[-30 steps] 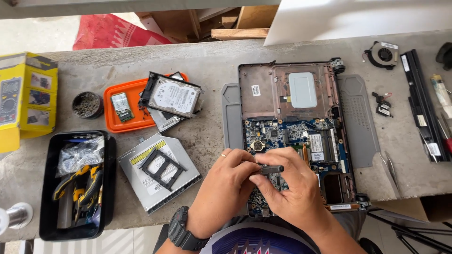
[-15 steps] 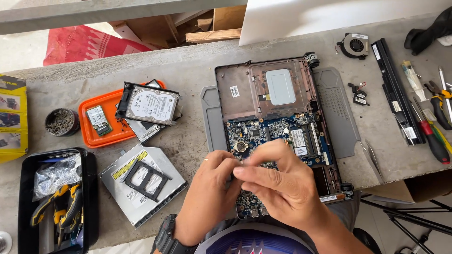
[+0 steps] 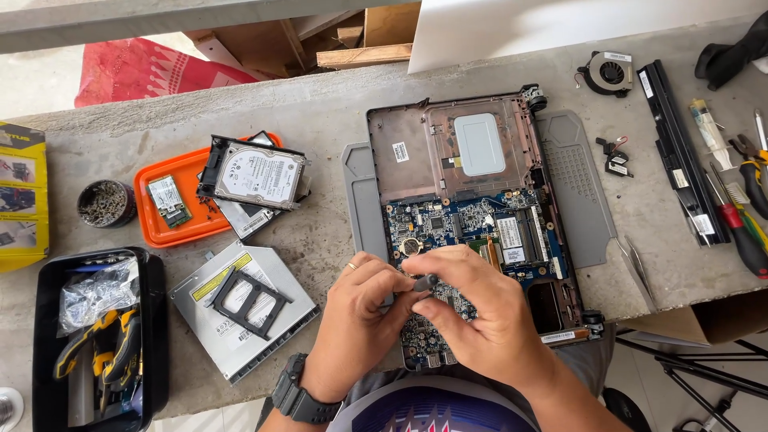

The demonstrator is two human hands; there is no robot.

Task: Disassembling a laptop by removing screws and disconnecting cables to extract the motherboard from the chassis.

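Laptop board (image 3: 480, 232), both hands (image 3: 472, 312) over it, perhaps pinching a screwdriver (image 3: 424, 282), hard drive (image 3: 258, 176) aside

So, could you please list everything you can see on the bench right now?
opened laptop base: one, brown shell with blue circuit board, centre
hard drive: one, silver, overlapping orange tray
orange tray: one, left of centre
wireless card: one, green, in tray
optical drive: one, silver, front left
black toolbox: one, far left front
tin of screws: one, left
cooling fan: one, black, back right
battery: one, black, right
screwdrivers: red-handled, far right
left hand: on board, wristwatch
right hand: pinching small dark part
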